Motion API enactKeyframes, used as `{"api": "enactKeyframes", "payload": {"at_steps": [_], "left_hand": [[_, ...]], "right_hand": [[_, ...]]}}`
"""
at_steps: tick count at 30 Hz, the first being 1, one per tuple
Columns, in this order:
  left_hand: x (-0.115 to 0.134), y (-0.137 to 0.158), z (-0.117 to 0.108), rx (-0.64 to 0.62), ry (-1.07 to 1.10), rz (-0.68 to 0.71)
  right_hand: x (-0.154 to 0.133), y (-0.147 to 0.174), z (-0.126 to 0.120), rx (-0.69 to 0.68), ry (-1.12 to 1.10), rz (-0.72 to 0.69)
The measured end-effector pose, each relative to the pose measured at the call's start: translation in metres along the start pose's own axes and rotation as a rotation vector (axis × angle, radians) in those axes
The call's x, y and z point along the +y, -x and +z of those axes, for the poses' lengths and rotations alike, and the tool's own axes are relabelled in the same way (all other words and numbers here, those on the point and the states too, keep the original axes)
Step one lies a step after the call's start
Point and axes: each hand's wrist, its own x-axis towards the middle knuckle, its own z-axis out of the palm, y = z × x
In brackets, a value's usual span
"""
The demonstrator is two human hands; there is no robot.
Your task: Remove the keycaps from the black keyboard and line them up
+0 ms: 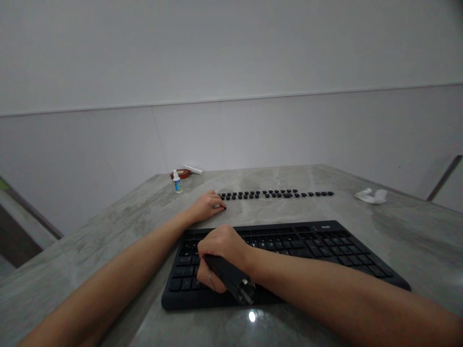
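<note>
A black keyboard (296, 236) lies on the grey marbled table, with some of its key positions hidden beneath my hands. My right hand (226, 250) is closed around a thick black handled tool (231, 277) over the keyboard's left half. The tool's near end looks hollow with a shiny part inside, and its far end is hidden by my fingers. Beyond the keyboard's back edge, my left hand (208, 206) rests at the table with its fingertips pinched on a small black keycap (224, 208). Several loose keycaps (246, 195) stand in rows just past that hand.
A small white-capped bottle (177, 183) stands at the back left, near a reddish-brown object (180, 174) and a white flat piece (193, 169). Crumpled white tissue (371, 196) lies at the right. A white wall (253, 130) rises behind the table.
</note>
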Motion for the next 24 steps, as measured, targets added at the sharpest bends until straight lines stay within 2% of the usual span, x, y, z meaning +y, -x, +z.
{"api": "enactKeyframes", "payload": {"at_steps": [4,10,18,24], "left_hand": [[-0.006,0.003,0.002,0.003,-0.021,-0.063],[-0.007,0.001,0.004,0.004,-0.084,-0.101],[-0.007,0.003,0.002,0.036,-0.133,-0.125],[-0.008,0.002,0.007,0.025,-0.111,-0.137]], "right_hand": [[-0.001,0.001,-0.002,0.006,0.027,0.056],[-0.003,0.001,-0.003,0.037,0.023,0.035],[-0.011,-0.003,-0.008,-0.032,0.069,0.061],[-0.015,-0.003,-0.009,0.022,0.045,0.083]]}}
